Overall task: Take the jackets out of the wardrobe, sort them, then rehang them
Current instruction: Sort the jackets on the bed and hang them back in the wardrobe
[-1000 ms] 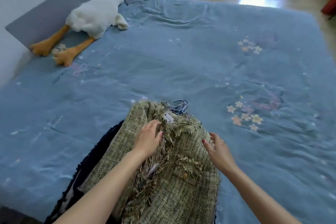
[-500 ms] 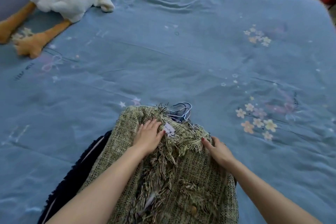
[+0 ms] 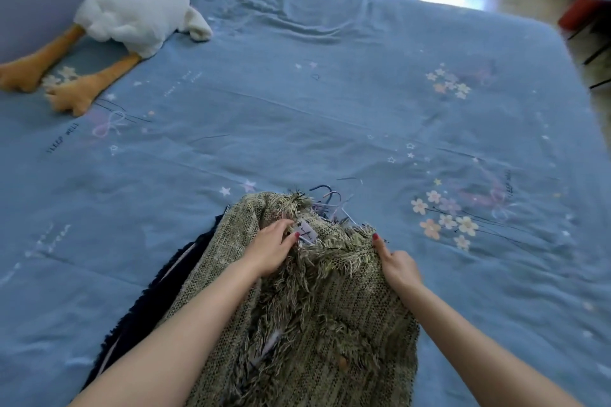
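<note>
The green tweed jacket [image 3: 314, 317] lies on the blue bed cover [image 3: 297, 116], near the front edge of the bed, on top of a dark navy jacket [image 3: 148, 304] whose fringed side peeks out on the left. One second ago both hands were a little lower on the jacket, and the right hand was open beside it. Now the hands have crept up to the collar. The left hand [image 3: 269, 249] rests on the left side of the collar, with its fingers bent down by the small white label [image 3: 307, 233]; I cannot tell if it pinches the cloth or only presses it. The right hand [image 3: 398, 266] now has its fingers curled around the fuzzy fringe at the right side of the collar, so it is holding the jacket. The hanger hooks [image 3: 330, 198] poke out just past the collar, toward the middle of the bed. I think the person is getting ready to open the collar and pull a hanger out, or to lift this jacket off the pile. That would be the sorting part, and the rehanging is not yet done. A plush goose [image 3: 139, 13] lies at the far left corner of the bed, well apart from the jackets.
</note>
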